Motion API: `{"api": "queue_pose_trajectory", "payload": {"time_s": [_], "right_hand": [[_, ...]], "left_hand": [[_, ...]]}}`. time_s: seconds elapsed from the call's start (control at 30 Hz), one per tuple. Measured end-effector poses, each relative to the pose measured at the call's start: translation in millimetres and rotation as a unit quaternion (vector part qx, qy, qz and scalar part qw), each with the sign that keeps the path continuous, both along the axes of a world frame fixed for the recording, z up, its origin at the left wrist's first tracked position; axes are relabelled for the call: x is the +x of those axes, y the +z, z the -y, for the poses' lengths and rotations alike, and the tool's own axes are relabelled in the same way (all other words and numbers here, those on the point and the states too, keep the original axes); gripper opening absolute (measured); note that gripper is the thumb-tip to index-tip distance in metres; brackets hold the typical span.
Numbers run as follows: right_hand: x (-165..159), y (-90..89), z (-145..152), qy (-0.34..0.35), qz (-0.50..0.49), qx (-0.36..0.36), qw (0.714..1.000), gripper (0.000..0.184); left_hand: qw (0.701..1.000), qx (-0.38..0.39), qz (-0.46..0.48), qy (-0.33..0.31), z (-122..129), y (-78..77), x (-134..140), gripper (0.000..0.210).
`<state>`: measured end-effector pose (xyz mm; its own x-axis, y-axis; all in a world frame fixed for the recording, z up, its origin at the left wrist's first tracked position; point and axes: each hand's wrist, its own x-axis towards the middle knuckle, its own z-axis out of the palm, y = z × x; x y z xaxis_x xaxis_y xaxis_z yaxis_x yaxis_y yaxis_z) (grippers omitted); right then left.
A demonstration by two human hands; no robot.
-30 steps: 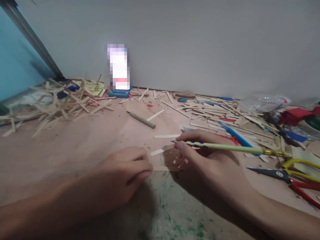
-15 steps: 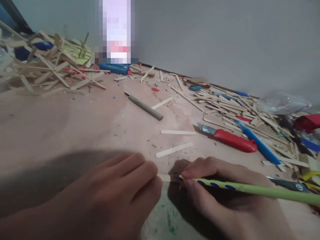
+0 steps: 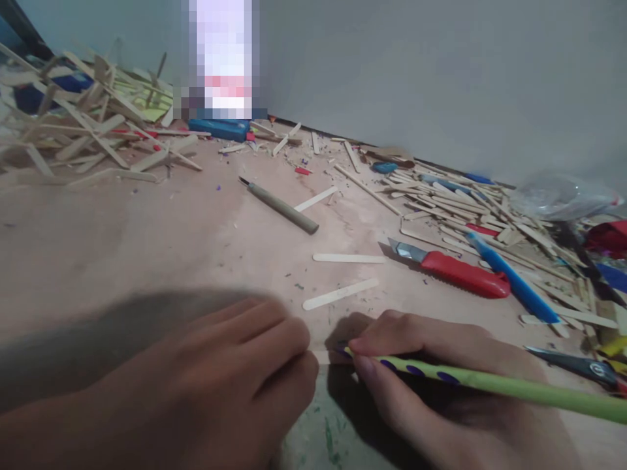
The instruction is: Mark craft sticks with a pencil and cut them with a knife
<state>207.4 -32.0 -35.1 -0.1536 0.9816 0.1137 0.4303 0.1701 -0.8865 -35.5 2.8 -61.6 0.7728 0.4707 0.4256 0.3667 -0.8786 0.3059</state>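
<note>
The right hand (image 3: 441, 385) has a pencil (image 3: 499, 385) in its grip, tip at a stick (image 3: 326, 358) on the worktop (image 3: 147, 241). The left hand (image 3: 259, 365) grips the stick's left end.

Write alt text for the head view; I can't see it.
The right hand has a green pencil in its grip, tip at a wooden stick jutting from the left hand. Beyond lie two pale sticks and a red-handled knife, with stick piles farther back on both sides.
</note>
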Motion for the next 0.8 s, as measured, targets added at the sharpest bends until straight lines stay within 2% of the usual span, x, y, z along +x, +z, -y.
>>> {"api": "queue_pose_trajectory", "payload": {"time_s": [0.1, 0.27, 0.47, 0.57, 0.7, 0.8], "right_hand": [[1, 1.2, 2, -0.014, 0.022, 0.016, 1.0, 0.012], [-2, -2.3, 4, -0.021, 0.006, 0.02, 1.0, 0.016], [-9, -8.1, 5, -0.053, -0.031, 0.006, 0.998, 0.018], [-10, -7.8, 5, -0.062, -0.033, 0.009, 0.997, 0.016], [-9, -5.5, 4, -0.039, -0.059, -0.016, 0.997, 0.018], [-8, -2.4, 4, -0.045, -0.035, -0.03, 0.998, 0.017]], "left_hand": [[1.0, 0.015, -0.001, -0.026, -1, 4.8, 3, 0.025], [0.999, 0.045, 0.014, -0.01, -2, 7.1, 9, 0.031], [0.996, 0.064, 0.025, 0.053, 8, -0.1, 13, 0.032], [0.997, 0.07, 0.017, 0.036, 8, 3.2, 11, 0.04], [0.998, 0.066, 0.013, -0.005, 1, 9.5, 10, 0.046], [0.999, 0.034, 0.015, 0.002, 0, 9.6, 12, 0.045]]}}
